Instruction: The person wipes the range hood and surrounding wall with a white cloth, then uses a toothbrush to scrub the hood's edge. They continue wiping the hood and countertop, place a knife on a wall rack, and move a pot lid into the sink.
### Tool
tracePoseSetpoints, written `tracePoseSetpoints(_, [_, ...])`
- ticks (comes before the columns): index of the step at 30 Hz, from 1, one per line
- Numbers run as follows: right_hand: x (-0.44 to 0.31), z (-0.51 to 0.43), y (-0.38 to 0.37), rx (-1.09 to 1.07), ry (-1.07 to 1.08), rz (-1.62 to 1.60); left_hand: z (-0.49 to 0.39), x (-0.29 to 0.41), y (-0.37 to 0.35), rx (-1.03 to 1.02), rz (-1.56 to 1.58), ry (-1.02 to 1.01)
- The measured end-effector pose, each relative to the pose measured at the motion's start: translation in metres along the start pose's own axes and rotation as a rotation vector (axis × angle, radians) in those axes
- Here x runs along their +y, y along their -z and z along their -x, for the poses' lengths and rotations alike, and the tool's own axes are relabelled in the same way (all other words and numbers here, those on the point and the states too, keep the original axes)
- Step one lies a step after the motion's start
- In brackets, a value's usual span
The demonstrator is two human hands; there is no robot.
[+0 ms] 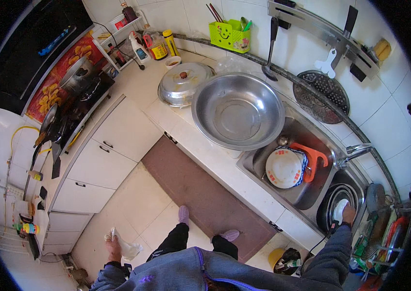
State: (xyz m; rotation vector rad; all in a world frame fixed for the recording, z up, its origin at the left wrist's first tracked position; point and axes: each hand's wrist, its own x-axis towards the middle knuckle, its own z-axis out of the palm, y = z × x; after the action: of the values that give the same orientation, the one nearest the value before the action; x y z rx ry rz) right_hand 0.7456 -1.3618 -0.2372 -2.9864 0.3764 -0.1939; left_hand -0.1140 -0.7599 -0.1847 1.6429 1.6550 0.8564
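Observation:
My left hand (113, 247) is closed on a white cloth (130, 249), held out over the tiled floor. My right hand (348, 214) reaches into the small right sink basin, with its fingers at a white bowl (340, 210) inside nested round metal pans (331, 192); its exact hold is hard to make out. In the larger basin lie a white plate (283, 168) with red marks, a blue-patterned dish under it and an orange plastic piece (312, 160). A wide steel basin (238, 111) stands on the counter, overlapping the sink's left edge.
A lidded metal pan (183, 82), sauce bottles (156, 47) and a small bowl (173, 62) stand on the back counter. The faucet (358, 151) projects over the sink. Right of it is a crowded rack (387, 232); a bin (285, 258) stands below. The stove (85, 109) is at left.

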Motion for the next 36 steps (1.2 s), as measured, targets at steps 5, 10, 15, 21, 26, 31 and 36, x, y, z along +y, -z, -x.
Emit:
tracePoseSetpoints(5, [-0.003, -0.022, 0.052, 0.067, 0.46, -0.089, -0.061, -0.018, -0.005, -0.053, -0.076, 0.233])
tracePoseSetpoints(10, [-0.022, 0.016, 0.089, 0.075, 0.468, -0.029, -0.143, -0.048, 0.001, -0.06, 0.006, 0.173])
tracePoseSetpoints(15, [-0.109, 0.053, 0.149, 0.243, 0.636, 0.77, -0.218, -0.07, 0.024, -0.003, -0.149, 0.245])
tracePoseSetpoints(21, [-0.225, 0.096, 0.247, -0.323, 0.046, -1.081, -0.279, -0.054, 0.031, 0.002, -0.416, 0.017])
tracePoseSetpoints(26, [-0.26, 0.136, 0.206, -0.323, 0.148, -0.84, -0.299, -0.008, 0.004, -0.021, 0.133, 0.303])
tracePoseSetpoints(31, [-0.342, 0.122, 0.209, -0.169, 0.327, -0.214, -0.318, 0.053, -0.011, -0.049, 0.38, 0.332])
tracePoseSetpoints(36, [-0.543, 0.226, 0.257, 0.007, 0.768, -1.157, -0.373, 0.129, -0.014, 0.005, 0.318, -0.152])
